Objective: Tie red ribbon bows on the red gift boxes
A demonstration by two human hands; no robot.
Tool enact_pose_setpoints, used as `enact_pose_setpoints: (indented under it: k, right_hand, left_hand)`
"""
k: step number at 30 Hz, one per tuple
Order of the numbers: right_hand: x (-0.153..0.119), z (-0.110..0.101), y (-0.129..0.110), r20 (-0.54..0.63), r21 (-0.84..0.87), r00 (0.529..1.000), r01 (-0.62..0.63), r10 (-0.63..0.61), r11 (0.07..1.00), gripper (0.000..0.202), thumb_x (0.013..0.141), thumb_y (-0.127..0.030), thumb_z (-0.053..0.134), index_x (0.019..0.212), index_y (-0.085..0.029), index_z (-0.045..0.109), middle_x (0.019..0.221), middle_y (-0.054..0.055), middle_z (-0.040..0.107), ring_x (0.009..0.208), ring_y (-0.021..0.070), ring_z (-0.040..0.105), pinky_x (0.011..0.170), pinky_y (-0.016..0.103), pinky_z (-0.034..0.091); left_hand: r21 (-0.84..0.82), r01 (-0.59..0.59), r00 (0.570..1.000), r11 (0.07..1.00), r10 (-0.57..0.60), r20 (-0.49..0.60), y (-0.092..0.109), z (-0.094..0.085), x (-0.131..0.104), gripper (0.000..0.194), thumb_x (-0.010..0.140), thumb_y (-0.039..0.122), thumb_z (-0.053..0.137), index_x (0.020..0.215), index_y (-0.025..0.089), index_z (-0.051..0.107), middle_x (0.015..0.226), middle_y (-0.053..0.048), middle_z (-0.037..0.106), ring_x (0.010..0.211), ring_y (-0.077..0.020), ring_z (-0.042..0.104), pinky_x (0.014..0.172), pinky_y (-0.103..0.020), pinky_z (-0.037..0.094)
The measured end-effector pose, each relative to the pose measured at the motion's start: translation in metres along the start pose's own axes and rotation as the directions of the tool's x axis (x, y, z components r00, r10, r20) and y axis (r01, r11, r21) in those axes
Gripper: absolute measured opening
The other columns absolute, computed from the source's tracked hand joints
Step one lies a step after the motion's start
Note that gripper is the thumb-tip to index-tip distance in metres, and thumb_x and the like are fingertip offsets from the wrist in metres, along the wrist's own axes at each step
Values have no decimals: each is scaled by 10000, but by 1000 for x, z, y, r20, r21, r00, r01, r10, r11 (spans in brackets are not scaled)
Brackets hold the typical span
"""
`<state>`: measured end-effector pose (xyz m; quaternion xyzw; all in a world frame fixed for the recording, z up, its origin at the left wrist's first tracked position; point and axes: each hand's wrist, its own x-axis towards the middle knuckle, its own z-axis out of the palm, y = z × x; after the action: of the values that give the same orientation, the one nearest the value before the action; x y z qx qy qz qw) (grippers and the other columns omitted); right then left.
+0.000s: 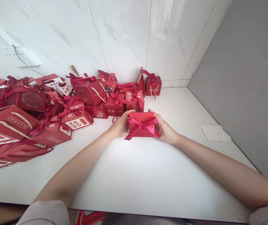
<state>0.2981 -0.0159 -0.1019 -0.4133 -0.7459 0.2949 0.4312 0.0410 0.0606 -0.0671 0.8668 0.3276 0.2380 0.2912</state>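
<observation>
Holding a red box (136, 116) between both hands, I press its left side with my left hand (120, 125) and its right side with my right hand (166, 128). My grip is closed on the box; most fingers are hidden behind its sides. A crimson ribbon (142, 125) is tied in a bow across the face toward me. The box is over the middle of the white table (134, 178); contact between the two cannot be confirmed, as the underside is concealed.

Beyond my left hand lies a pile of red boxes (54, 137), overlapping, many partly covered, cut off at the left edge; most of the lettering is illegible. A small box (156, 82) stands near the tiled wall (124, 34). A pale sheet (215, 133) lies well to the right. Below the table's near edge, a red item (91, 217) is mostly cropped and unidentifiable.
</observation>
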Motion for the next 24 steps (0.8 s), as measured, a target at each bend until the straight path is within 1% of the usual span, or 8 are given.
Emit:
enact_pose_setpoints:
  k: [2, 3, 6, 8, 10, 19, 22, 24]
  right_hand:
    - [-1, 1, 0, -7, 32, 1000, -23, 23, 999, 1044, 748, -372, 795, 1570, -289, 157, 1590, 155, 249, 1335, 337, 462, 940, 430, 554]
    - [-1, 1, 0, -1, 54, 999, -38, 38, 998, 1058, 757, -380, 789, 1577, -291, 127, 1576, 155, 290, 1292, 320, 511, 945, 425, 552]
    - [-1, 1, -3, 39, 103, 996, -86, 82, 991, 1091, 785, -382, 759, 1584, -303, 21, 1463, 134, 481, 1003, 229, 669, 895, 407, 571]
    - [-1, 0, -5, 56, 98, 993, -110, 105, 989, 1097, 790, -361, 746, 1584, -300, -9, 1362, 109, 578, 850, 184, 681, 843, 386, 582]
    - [-1, 0, -6, 53, 83, 992, -117, 113, 990, 1094, 786, -347, 743, 1586, -286, -2, 1289, 95, 626, 786, 165, 670, 813, 365, 583]
    - [-1, -1, -3, 46, 47, 994, -104, 102, 993, 1061, 790, -377, 740, 1582, -249, 47, 1059, 59, 676, 791, 188, 664, 850, 390, 565]
    - [-1, -3, -3, 54, -5, 993, -110, 110, 994, 996, 777, -413, 754, 1558, -261, 154, 1039, 60, 690, 778, 214, 671, 811, 413, 576]
    - [-1, -4, -3, 75, -10, 993, -95, 96, 995, 910, 771, -453, 761, 1513, -273, 266, 1107, 75, 693, 869, 253, 690, 844, 440, 573]
  left_hand:
    - [11, -22, 1000, 1000, 22, -17, 0, 1, 0, 1035, 609, 370, 814, 1495, 305, 282, 1453, -110, 507, 1146, -330, 633, 961, -464, 514]
    - [13, -29, 999, 999, 29, -23, 0, 2, 0, 1033, 614, 369, 810, 1496, 303, 276, 1454, -107, 508, 1146, -323, 635, 959, -456, 515]
    - [22, -48, 998, 999, 49, -36, 0, 1, 0, 1014, 644, 368, 789, 1505, 310, 255, 1454, -91, 514, 1152, -306, 636, 952, -438, 520]
    - [28, -50, 998, 998, 51, -33, -1, 0, -1, 1018, 646, 363, 786, 1511, 312, 249, 1474, -91, 495, 1159, -307, 634, 956, -436, 518]
    - [31, -38, 999, 999, 39, -30, -1, 0, 0, 1039, 637, 361, 791, 1518, 316, 242, 1498, -96, 469, 1170, -315, 629, 970, -441, 511]
    - [18, -6, 999, 1000, 7, -47, 0, 1, 2, 1036, 644, 468, 788, 1523, 326, 257, 1512, -100, 454, 1213, -339, 605, 997, -454, 498]
    - [12, -3, 999, 1000, 4, -48, -2, -1, 3, 1081, 590, 523, 806, 1514, 293, 295, 1512, -124, 447, 1246, -368, 576, 1007, -478, 489]
    - [-8, -54, 996, 998, 54, -66, -1, -2, 3, 1110, 548, 561, 816, 1495, 232, 339, 1506, -154, 446, 1295, -390, 525, 1048, -498, 454]
